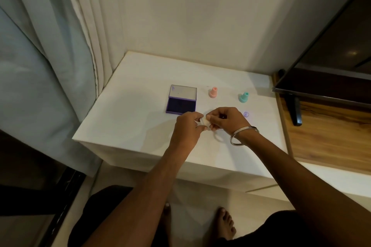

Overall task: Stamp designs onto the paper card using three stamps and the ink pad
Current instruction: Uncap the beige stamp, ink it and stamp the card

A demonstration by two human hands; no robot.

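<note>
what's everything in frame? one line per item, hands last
ink pad: 1, purple, lid open, table centre-left
pink stamp: 1, pink, upright, right of ink pad
teal stamp: 1, teal, upright, right of pink stamp
pale stamp: 1, whitish, held between both hands, mostly hidden
print: 1, purple round mark, near teal stamp; card edges hard to tell from the table
table: 1, white
curtain: 1, pale, left
TV: 1, black, right, on wooden shelf
bangle: 1, silver, right wrist
feet: 2, bare, on floor
left hand: grip on pale stamp
right hand: grip on pale stamp
</note>
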